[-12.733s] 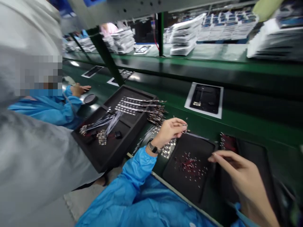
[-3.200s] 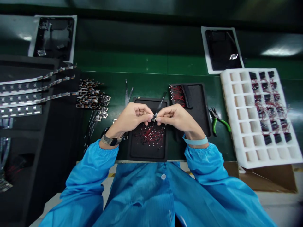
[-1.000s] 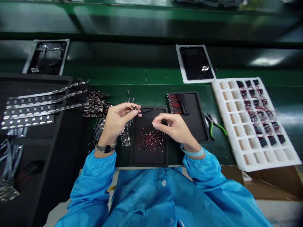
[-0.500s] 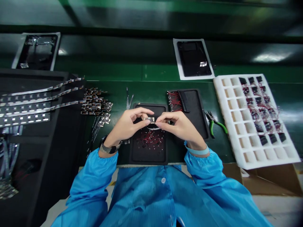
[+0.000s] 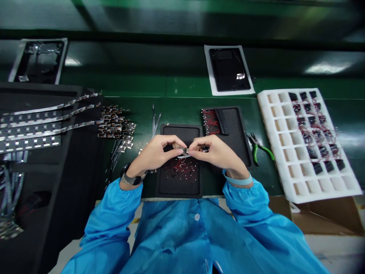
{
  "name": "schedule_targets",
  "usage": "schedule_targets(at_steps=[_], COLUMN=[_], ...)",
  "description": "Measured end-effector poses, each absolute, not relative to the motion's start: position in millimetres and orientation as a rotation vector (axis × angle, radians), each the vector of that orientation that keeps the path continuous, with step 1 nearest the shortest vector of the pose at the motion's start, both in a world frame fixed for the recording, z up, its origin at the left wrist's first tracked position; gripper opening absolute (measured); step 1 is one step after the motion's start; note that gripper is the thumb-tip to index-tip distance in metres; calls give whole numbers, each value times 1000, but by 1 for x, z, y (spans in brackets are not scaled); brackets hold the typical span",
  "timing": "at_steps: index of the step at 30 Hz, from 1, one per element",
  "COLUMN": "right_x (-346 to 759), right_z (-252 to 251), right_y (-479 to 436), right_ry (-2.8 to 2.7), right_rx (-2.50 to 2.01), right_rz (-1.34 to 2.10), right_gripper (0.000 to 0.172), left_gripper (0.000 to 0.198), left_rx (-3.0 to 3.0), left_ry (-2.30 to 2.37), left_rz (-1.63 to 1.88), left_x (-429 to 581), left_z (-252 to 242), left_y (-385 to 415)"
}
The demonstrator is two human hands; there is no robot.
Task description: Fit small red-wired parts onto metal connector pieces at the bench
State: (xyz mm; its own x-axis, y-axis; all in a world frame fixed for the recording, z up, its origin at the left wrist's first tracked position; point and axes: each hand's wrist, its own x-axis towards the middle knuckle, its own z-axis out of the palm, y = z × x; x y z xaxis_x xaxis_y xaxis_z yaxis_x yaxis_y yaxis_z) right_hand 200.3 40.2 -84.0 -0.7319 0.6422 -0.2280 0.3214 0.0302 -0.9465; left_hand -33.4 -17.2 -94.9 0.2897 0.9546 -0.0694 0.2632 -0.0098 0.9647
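Note:
Between my two hands is a small circuit board [image 5: 184, 151], held above a black tray [image 5: 179, 188]. My left hand [image 5: 159, 152] pinches its left end between thumb and fingertips. At the other end, the thumb and fingertips of my right hand [image 5: 212, 152] are closed on the board's edge; whether a tiny connector is also in them I cannot make out. A thin pale cable shows just under the board. Red and black wires [image 5: 182, 168] with white ends lie loose in the tray below my fingers.
Circuit boards [image 5: 115, 123] are piled at left, near a black bin with strips [image 5: 31, 142]. Behind my right hand, a second tray [image 5: 238, 139] holds red-wired black parts [image 5: 216, 121]. Green-handled cutters [image 5: 261, 150] and a white foam tray [image 5: 291, 152] lie right. Two dark panels [image 5: 230, 70] lie behind.
My left fingers have closed in toward my right ones, and the board has tilted and sunk slightly. The right hand stays nearly in place.

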Motion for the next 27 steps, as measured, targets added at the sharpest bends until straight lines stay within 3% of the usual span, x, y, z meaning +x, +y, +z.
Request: schedule_targets(at_steps=[19, 27], right_x=[195, 196], right_z=[-93, -92], right_y=[32, 37], right_ry=[-2100, -1970], right_rx=[-1137, -1128], right_rz=[1532, 1757], right_gripper=[10, 12], left_gripper=[10, 8], left_rx=[1561, 1525], left_ry=[1286, 1240], left_rz=[767, 762], left_x=[-28, -30], left_z=[-101, -96], left_y=[-19, -18])
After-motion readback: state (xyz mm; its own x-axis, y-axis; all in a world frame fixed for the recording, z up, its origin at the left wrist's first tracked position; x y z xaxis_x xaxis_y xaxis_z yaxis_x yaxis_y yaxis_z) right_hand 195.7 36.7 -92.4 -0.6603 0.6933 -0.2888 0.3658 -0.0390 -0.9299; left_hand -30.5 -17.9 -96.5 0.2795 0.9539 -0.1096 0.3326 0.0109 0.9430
